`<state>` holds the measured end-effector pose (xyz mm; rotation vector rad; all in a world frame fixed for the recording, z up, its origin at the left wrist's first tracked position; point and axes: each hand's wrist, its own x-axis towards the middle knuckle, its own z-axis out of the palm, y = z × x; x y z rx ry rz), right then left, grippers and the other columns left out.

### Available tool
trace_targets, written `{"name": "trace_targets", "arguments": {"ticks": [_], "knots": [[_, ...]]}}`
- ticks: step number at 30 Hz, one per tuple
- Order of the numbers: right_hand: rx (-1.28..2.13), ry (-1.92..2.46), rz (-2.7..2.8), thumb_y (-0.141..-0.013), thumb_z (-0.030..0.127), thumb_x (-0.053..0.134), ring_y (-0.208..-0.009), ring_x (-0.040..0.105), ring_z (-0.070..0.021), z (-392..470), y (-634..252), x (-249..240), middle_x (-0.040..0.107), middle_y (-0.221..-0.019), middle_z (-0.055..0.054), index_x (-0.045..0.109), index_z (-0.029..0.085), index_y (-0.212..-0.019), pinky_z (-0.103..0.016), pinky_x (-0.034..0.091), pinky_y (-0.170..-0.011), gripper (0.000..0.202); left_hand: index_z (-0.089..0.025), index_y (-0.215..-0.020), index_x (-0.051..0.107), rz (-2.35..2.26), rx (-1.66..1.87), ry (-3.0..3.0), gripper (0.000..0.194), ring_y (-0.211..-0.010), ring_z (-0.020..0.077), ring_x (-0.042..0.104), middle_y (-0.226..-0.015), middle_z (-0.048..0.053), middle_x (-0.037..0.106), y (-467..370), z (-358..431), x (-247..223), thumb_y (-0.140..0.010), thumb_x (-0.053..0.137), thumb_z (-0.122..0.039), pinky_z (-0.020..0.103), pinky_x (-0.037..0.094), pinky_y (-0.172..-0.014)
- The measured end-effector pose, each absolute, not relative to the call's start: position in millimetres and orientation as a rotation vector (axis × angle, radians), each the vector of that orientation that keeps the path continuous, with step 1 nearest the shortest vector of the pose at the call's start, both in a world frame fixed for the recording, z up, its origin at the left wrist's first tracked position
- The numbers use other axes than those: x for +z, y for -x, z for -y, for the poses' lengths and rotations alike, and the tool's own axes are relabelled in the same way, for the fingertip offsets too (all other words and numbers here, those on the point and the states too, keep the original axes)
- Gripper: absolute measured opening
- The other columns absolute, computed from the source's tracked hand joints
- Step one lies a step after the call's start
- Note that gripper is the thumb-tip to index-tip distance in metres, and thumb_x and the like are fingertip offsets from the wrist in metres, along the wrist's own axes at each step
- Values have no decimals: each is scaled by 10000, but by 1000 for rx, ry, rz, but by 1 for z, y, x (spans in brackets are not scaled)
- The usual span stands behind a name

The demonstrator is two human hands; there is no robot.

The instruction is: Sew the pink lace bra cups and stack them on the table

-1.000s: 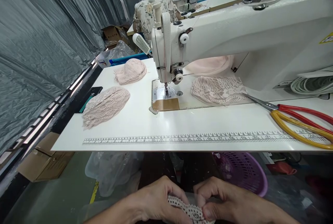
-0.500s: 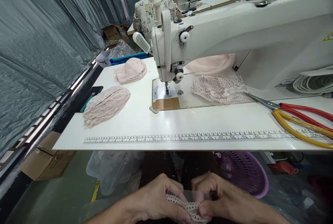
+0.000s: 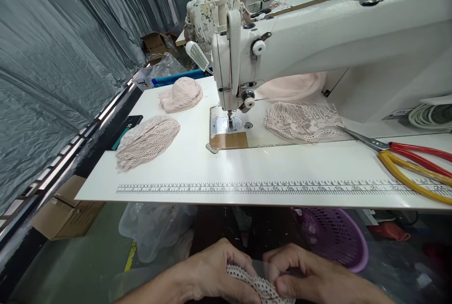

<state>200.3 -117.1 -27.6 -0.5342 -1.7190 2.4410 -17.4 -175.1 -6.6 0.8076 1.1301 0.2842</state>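
Below the table's front edge, over my lap, both hands grip one piece of pale openwork lace (image 3: 259, 286). My left hand (image 3: 221, 273) has its fingers closed on the lace's left part, thumb in front. At the right end, my right hand (image 3: 300, 271) pinches the lace between thumb and fingers. The lace's lower part runs out of view. Above my hands stands the white table (image 3: 190, 167) with a sewing machine (image 3: 229, 68), its needle area bare of fabric. A lace stack (image 3: 148, 143) and a pink cup-shaped piece (image 3: 182, 94) lie left of the machine.
Scissors with red and yellow handles (image 3: 406, 153) lie at the right, tips touching a lace piece (image 3: 303, 122). A printed ruler (image 3: 282, 187) runs along the front edge. Beneath are a purple basket (image 3: 334, 238), plastic bags (image 3: 155, 228) and a cardboard box (image 3: 67, 209). A person (image 3: 208, 16) sits beyond.
My right hand has shifted slightly right and down along the lace, and a longer stretch of lace shows between my hands. The whole view has moved a little.
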Motion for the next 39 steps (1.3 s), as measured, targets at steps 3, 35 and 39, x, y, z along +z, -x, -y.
{"name": "trace_targets", "arguments": {"ticks": [3,35,39], "knots": [[2462,535,1675,-797,580,651,-679,467,-123,117,-200,-30,518,-717,5,647,124,-717,-251,315,-611,463,-141,-717,757,-1108,302,-774,493,-607,99,466,-663,-8,567,17,175,-7,-425,892,-514,215,363,-552],[2422,556,1589,-828,518,652,-639,429,-110,128,-196,-31,483,-682,15,655,125,-671,-243,288,-577,423,-176,-736,779,-1018,423,-825,401,-597,66,462,-635,-42,560,21,176,-5,-434,930,-391,183,327,-543],[2447,544,1638,-859,519,606,-644,410,-111,127,-200,-30,469,-703,13,630,131,-703,-248,279,-577,419,-174,-714,774,-1028,382,-770,430,-588,63,447,-628,-49,546,21,175,-5,-385,939,-395,182,330,-552]]}}
